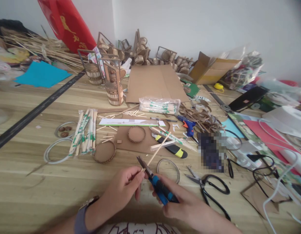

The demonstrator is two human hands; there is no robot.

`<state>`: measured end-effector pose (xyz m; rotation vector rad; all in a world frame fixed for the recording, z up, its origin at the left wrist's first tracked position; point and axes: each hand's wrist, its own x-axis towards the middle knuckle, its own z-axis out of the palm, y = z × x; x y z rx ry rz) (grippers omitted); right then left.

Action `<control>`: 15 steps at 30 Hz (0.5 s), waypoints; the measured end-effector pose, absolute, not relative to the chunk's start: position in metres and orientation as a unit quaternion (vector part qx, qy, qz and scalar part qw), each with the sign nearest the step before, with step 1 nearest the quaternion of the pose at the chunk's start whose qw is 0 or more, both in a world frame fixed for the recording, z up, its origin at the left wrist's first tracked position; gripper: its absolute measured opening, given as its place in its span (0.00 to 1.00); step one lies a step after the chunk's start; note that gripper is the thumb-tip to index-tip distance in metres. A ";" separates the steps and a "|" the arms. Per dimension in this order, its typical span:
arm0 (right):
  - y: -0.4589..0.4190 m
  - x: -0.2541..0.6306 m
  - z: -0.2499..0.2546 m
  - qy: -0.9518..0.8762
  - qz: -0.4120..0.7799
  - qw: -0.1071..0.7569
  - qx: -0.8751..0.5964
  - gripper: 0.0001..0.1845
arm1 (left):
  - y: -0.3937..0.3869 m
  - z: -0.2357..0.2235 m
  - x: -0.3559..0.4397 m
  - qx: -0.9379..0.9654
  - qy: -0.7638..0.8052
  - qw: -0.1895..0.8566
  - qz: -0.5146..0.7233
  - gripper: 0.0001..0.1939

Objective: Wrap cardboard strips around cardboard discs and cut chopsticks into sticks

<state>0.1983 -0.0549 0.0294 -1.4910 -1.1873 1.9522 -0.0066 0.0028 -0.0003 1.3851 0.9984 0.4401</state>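
My left hand (124, 190) pinches the near end of a thin wooden stick (157, 152) that slants up and to the right over the table. My right hand (181, 201) grips blue-and-black-handled cutting pliers (157, 183). The pliers' jaws are closed around the stick just beyond my left fingertips. A wire ring (168, 169) lies on the table just behind the pliers. Black scissors (208, 187) lie to the right of my right hand.
A wooden table (43, 182) holds wrapped chopsticks (85, 134), round cardboard pieces (104, 151), a yellow-black utility knife (173, 149), a blue glue gun (188, 126), a flat cardboard sheet (154, 83), small woven baskets (113, 89) and cables (264, 169) at the right.
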 end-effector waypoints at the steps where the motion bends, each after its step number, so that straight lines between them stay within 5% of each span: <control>1: -0.055 0.199 0.028 -0.427 0.701 0.206 -0.533 0.41 | 0.003 0.000 -0.006 0.606 0.439 0.636 0.187 0.23; 15: -0.054 0.194 0.027 -0.534 0.614 0.187 -0.551 0.33 | -0.001 0.003 -0.005 0.624 0.442 0.628 0.143 0.25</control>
